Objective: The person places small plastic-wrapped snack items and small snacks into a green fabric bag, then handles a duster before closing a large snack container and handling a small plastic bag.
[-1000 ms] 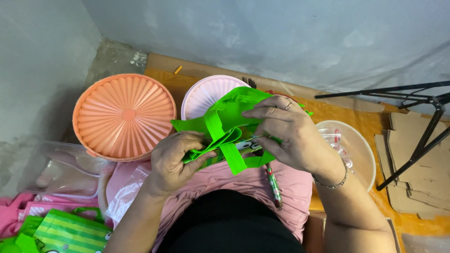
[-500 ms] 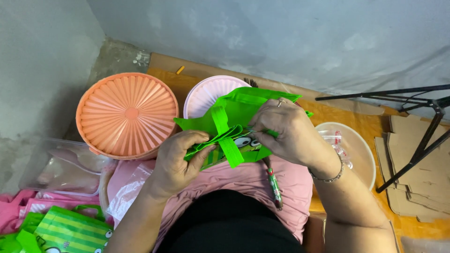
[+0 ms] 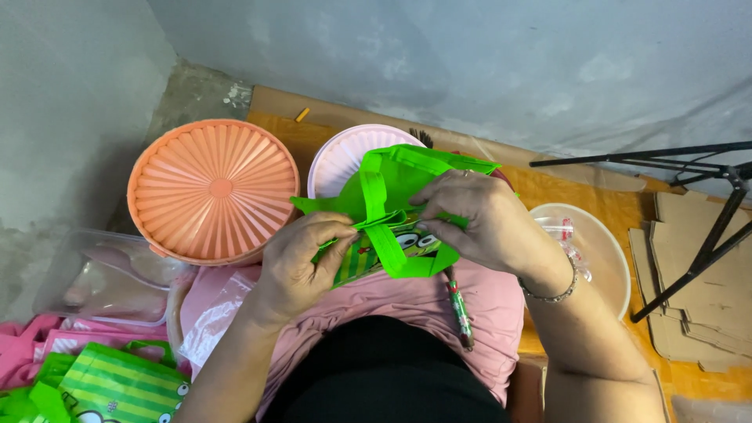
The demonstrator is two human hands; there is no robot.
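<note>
At the far left a clear plastic container (image 3: 102, 274) lies against the wall, with pink and green striped bags (image 3: 117, 384) piled in the lower corner, within reach of the left arm. Beside them a round orange ribbed lid (image 3: 213, 190) sits flat on the floor, touching a paler pink lid (image 3: 345, 157) behind the work. The left hand (image 3: 301, 262) pinches the edge of a small green fabric bag (image 3: 392, 211), thumb and fingers pressed together on a fold near its handle; the bag is held over the lap, just above the pink shirt, likely so both hands can work it close to the body. The right hand (image 3: 489, 223) lies over the bag's right side, its grip clamped on the fabric. Further right a white bowl (image 3: 599, 251) holds clear wrappers, flattened cardboard (image 3: 705, 290) lies beyond, and a black stand (image 3: 705, 235) crosses it, leaving little open floor on that side.
</note>
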